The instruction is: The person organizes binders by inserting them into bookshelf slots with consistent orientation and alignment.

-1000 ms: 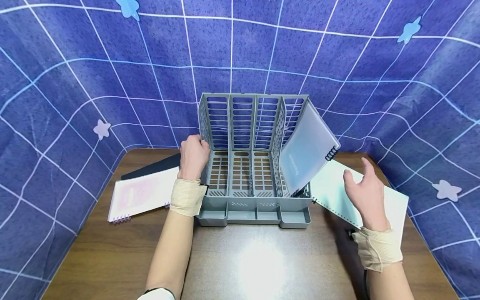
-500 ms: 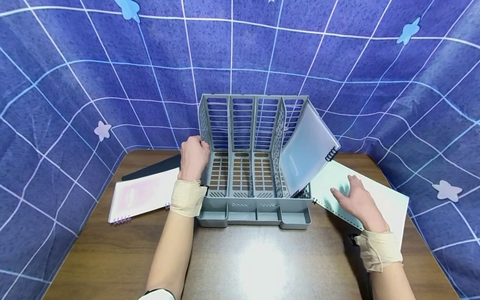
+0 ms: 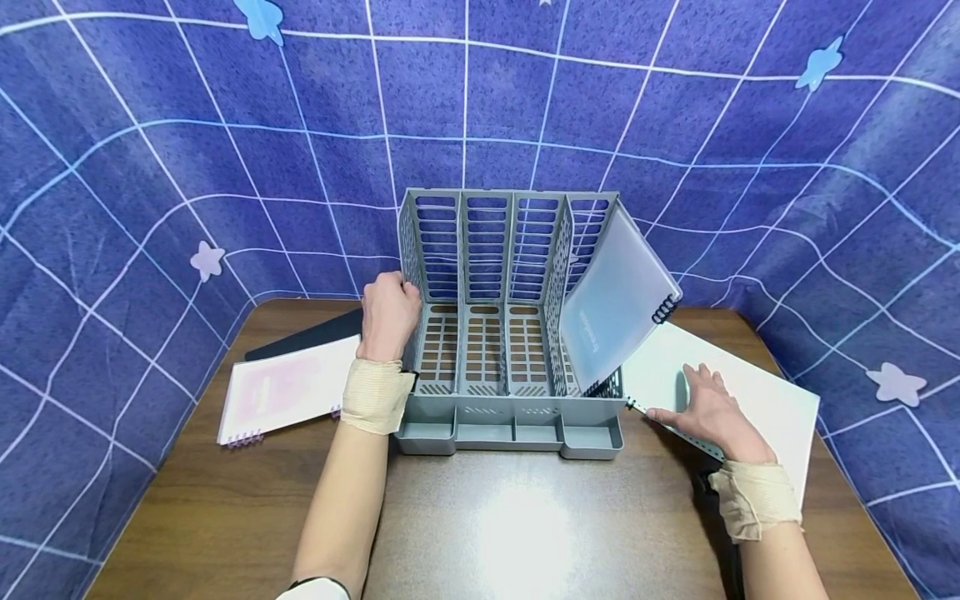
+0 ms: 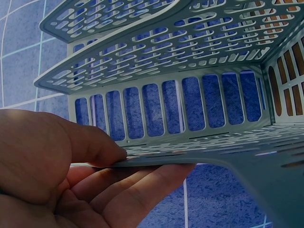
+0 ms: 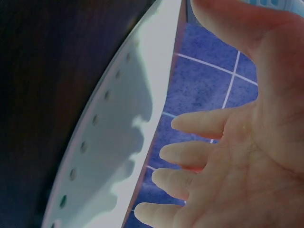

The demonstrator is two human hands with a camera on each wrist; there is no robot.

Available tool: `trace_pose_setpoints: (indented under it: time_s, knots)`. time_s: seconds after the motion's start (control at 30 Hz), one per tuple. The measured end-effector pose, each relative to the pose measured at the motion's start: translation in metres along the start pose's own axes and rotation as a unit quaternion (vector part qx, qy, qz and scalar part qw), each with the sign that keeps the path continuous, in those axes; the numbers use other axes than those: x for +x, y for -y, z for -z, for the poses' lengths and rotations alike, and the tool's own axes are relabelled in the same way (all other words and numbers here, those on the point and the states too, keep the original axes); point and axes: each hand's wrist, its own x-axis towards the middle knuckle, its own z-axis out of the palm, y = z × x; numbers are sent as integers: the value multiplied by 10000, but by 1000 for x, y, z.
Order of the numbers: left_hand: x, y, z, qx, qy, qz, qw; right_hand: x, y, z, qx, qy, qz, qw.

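My left hand (image 3: 390, 317) grips the left side wall of a grey desk file organizer (image 3: 513, 406); in the left wrist view the thumb lies inside the slotted panel (image 4: 213, 147) and the fingers outside it. My right hand (image 3: 708, 412) is spread, palm down, over a pale green spiral notebook (image 3: 772, 400) lying right of the organizer. In the right wrist view, the fingers are apart from the notebook's punched edge (image 5: 95, 118) and cast a shadow on it. A translucent bluish notebook (image 3: 611, 292) with black rings leans tilted in the rightmost slot.
Left of the organizer, a pinkish spiral notebook (image 3: 285, 387) overlaps a dark flat item (image 3: 300, 337). Small trays (image 3: 487, 432) run along the organizer's front. All stand on a brown wooden table (image 3: 225, 508), with a blue star-and-grid curtain (image 3: 495, 100) behind.
My right hand has moved left and lowered toward the pale green notebook, its fingers spreading over it. The left hand has stayed on the organizer's side wall.
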Motion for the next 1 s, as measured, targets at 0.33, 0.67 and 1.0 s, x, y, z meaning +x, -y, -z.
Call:
trace_pose_setpoints:
  time_s: [0.33,0.67,1.0]
  knots:
    - [1,1,0,3,-4,-34,10000,4,-8,-4,-149,191,-167,9996]
    - [0,1,0,13,-24,-38,10000,5,-14,-5,-222,325,-26,9992]
    - [0,0,-1,-2,14,-21,10000,4,-17,-5,-360,234,232,9988]
